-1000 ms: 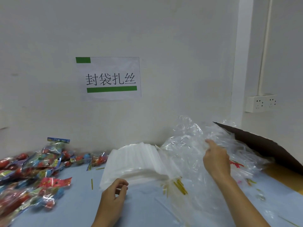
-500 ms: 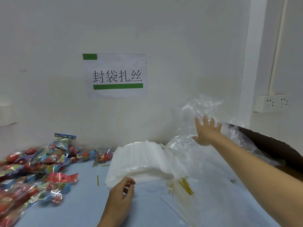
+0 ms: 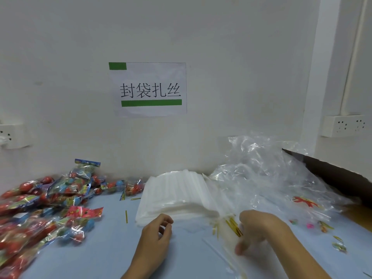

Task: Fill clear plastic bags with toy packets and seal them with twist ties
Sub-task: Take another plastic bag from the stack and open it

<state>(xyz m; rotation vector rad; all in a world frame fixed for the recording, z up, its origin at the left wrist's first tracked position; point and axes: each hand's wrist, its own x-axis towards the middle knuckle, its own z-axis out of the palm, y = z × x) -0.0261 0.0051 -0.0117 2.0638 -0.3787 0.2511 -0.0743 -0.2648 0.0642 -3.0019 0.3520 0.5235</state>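
The stack of clear plastic bags [image 3: 177,196] lies flat on the blue table [image 3: 112,244], its near edge just beyond the left hand's fingertips. The left hand [image 3: 156,233] is loosely curled, with the fingers bent toward the thumb; whether they pinch anything cannot be told. The right hand [image 3: 259,230] is blurred, and its grip cannot be told. Gold twist ties [image 3: 233,226] lie just left of the right fingers. Crumpled clear plastic sheeting [image 3: 267,178] rises beyond them. Toy packets [image 3: 46,206] are heaped well left of the left hand.
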